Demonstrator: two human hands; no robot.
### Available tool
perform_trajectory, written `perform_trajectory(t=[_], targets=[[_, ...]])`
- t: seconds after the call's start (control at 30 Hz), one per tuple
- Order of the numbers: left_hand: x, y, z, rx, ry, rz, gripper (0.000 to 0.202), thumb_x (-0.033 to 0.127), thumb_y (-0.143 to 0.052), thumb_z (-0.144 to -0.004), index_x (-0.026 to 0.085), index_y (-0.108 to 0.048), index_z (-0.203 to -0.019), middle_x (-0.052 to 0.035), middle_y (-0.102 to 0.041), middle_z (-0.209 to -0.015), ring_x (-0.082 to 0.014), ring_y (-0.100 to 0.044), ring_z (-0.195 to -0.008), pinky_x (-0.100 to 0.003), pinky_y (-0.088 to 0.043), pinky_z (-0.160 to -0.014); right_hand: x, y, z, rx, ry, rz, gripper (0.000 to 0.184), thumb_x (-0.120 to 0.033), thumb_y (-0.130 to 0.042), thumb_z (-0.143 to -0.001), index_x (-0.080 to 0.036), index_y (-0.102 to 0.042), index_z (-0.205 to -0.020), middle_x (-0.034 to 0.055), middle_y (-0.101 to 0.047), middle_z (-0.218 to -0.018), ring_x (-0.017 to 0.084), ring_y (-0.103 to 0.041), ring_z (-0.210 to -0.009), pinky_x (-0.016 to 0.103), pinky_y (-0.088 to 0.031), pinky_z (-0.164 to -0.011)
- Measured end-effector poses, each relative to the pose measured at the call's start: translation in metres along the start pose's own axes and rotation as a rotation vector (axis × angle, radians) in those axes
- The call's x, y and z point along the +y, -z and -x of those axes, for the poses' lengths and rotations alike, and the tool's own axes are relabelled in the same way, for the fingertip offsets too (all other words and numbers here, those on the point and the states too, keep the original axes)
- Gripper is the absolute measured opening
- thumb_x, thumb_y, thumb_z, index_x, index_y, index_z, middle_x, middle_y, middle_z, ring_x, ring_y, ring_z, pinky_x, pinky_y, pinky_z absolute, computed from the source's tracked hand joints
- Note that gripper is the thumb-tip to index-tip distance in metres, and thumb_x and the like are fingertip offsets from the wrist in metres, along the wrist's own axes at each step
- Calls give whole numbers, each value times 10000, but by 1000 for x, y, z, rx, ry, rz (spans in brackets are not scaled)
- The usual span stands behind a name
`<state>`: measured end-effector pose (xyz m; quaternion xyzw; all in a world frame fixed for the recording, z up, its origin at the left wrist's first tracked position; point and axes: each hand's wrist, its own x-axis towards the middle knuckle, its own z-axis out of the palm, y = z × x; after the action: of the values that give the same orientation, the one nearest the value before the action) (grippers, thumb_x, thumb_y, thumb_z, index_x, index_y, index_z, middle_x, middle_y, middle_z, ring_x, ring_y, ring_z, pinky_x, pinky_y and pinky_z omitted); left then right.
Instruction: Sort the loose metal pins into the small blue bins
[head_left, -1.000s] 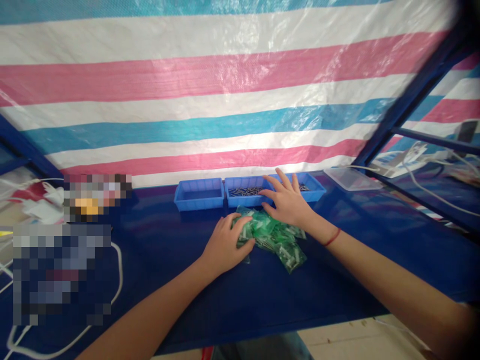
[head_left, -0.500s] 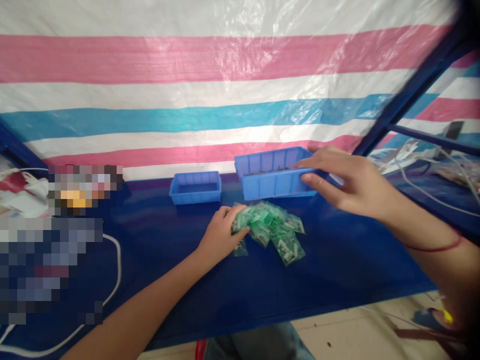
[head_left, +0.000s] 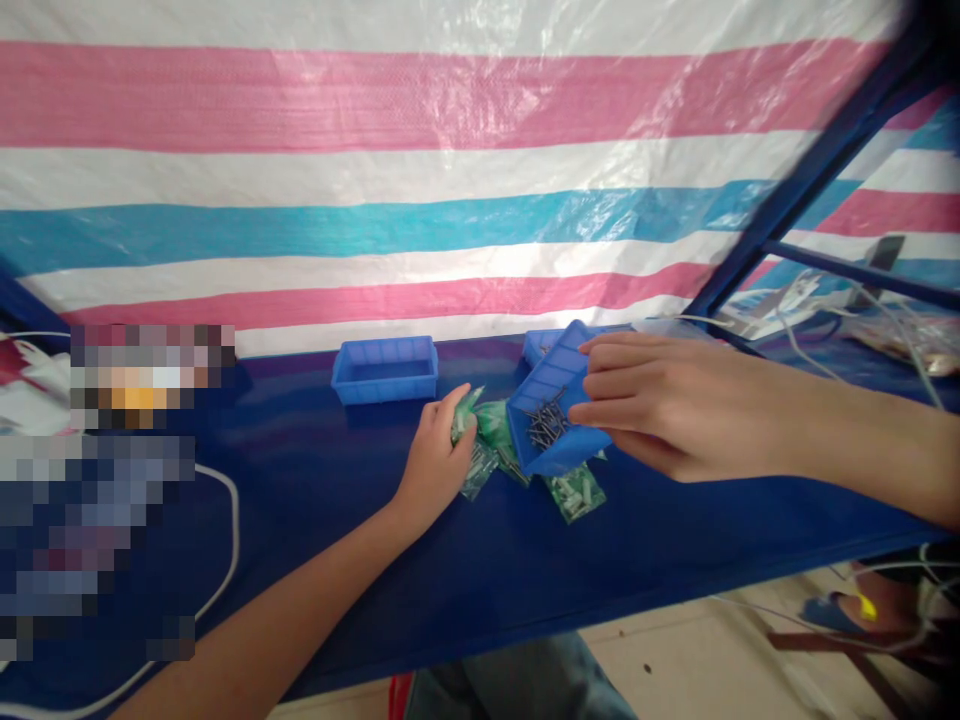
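Observation:
My right hand (head_left: 667, 400) grips the side of a blue plastic bin (head_left: 551, 375) and holds it tilted to the left above the pile. Dark screws (head_left: 547, 427) have gathered in its lower end. My left hand (head_left: 435, 455) is closed around a small green plastic bag (head_left: 464, 415) at the pile's left edge. More clear-green bags lie on the blue table, partly hidden under the bin. One bag (head_left: 576, 492) at the front shows pale small parts inside.
A blue bin (head_left: 385, 370) stands at the back, left of the pile. Part of another blue bin (head_left: 536, 345) shows behind the tilted one. A white cable (head_left: 235, 530) curves on the left. Blue frame bars (head_left: 795, 190) stand at right before a striped sheet (head_left: 300, 235).
My right hand has taken hold of a blue bin and brought it, tilted, over the green bags. My left hand has stayed at the pile's left edge.

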<state>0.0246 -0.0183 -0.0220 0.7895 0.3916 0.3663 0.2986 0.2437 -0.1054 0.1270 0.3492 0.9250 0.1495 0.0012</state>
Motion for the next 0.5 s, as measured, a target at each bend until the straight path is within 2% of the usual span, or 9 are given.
perform_trajectory(t=[0.1, 0.27, 0.37, 0.5], targets=[[-3, -1, 1, -15, -51, 5, 434, 266, -452, -928, 211, -433, -1358, -101, -517, -1230, -206, -499, -1164, -356, -369, -1033, -7, 5, -27, -84, 72, 46, 134, -178, -551, -775, -196, -608, -655, 44, -570, -639, 203, -473, -734, 373, -350, -765], [-7, -3, 4, -57, -116, -6, 480, 209, -493, -883, 219, -427, -1359, -99, -518, -1168, -220, -519, -1114, -372, -407, -998, -20, 7, -66, -176, 185, 117, 150, -235, -609, -737, -184, -620, -596, 54, -568, -621, 207, -468, -728, 376, -306, -746], [-11, -7, 4, -64, -149, -37, 443, 186, -519, -842, 181, -487, -1284, -110, -526, -1108, -244, -532, -1065, -397, -446, -943, -25, 5, -85, -218, 242, 139, 136, -221, -612, -727, -180, -635, -599, 58, -574, -633, 212, -473, -736, 383, -289, -741], [-16, -13, 3, -14, -195, -84, 336, 214, -532, -828, 148, -538, -1158, -129, -539, -1104, -269, -529, -1063, -424, -460, -919, -28, 3, -100, -288, 283, 164, 114, -217, -615, -712, -178, -645, -608, 66, -602, -700, 214, -477, -742, 389, -279, -730]])
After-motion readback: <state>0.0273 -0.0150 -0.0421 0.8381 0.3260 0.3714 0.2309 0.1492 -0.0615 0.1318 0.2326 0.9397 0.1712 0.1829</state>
